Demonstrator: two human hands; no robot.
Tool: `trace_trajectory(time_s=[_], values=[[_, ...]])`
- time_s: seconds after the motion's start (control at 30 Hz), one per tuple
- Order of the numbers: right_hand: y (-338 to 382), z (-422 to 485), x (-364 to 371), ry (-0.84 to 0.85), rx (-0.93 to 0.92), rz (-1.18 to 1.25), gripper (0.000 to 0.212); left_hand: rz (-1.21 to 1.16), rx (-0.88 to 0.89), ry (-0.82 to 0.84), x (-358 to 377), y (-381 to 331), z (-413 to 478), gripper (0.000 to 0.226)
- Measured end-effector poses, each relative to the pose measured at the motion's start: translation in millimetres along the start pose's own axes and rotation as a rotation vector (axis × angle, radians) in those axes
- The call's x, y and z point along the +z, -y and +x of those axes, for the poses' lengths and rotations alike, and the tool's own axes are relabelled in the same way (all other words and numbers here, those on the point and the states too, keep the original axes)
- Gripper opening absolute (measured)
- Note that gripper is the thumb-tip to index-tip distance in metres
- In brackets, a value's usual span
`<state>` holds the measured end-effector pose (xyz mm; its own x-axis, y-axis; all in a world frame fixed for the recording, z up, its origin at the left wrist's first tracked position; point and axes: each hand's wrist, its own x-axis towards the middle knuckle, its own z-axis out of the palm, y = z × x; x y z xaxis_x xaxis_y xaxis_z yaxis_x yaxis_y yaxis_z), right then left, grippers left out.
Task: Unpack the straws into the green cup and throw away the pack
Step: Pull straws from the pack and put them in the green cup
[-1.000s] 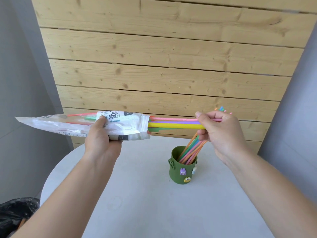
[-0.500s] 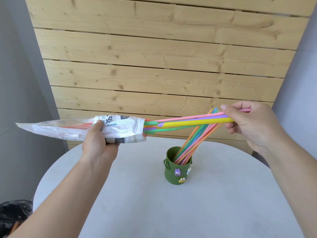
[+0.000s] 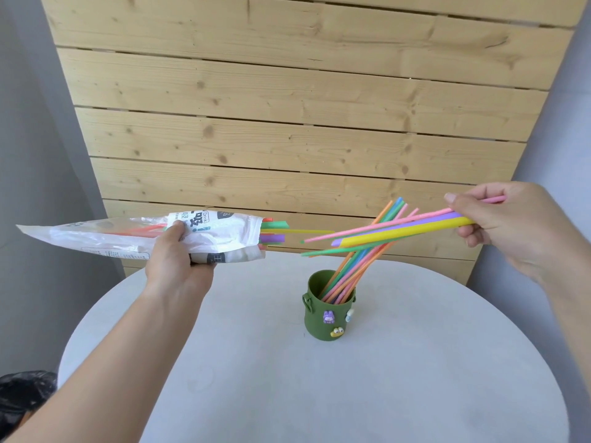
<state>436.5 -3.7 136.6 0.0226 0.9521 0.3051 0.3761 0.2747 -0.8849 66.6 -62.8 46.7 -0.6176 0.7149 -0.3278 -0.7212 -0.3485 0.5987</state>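
My left hand (image 3: 177,260) grips a white plastic straw pack (image 3: 128,235) held level above the table's left side; several straw ends (image 3: 275,233) stick out of its open right end. My right hand (image 3: 508,225) pinches a bunch of coloured straws (image 3: 399,233), yellow, purple, pink and green, fully clear of the pack and slanting down to the left. Below them the green cup (image 3: 323,318) with small stuck-on figures stands on the table, holding several straws (image 3: 355,266) that lean to the right.
The round grey table (image 3: 319,394) carries only the cup. A wooden slat wall (image 3: 287,107) stands behind it. A black bin bag (image 3: 22,398) shows at the lower left, beside the table's edge.
My right hand has moved right and drawn the bunch of straws wholly out of the pack. The left hand holds the pack in about the same place.
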Motion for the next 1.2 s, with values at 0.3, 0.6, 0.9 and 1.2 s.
trace_trajectory(time_s=[0.3, 0.6, 0.9, 1.2], values=[[6, -6, -17, 0.075, 0.031, -0.221, 0.023, 0.062, -0.007, 0.058, 0, 9, -8, 0.013], [17, -7, 11, 0.100, -0.037, -0.434, 0.025, 0.097, -0.011, 0.105, -3, 17, -15, 0.013], [22, -7, 71, 0.174, -0.186, -0.578, 0.020, 0.051, -0.003, 0.088, -4, 7, -11, 0.013], [3, 2, 109, 0.065, -0.384, -0.734, 0.029, -0.023, -0.019, 0.083, -5, -8, -5, 0.003]])
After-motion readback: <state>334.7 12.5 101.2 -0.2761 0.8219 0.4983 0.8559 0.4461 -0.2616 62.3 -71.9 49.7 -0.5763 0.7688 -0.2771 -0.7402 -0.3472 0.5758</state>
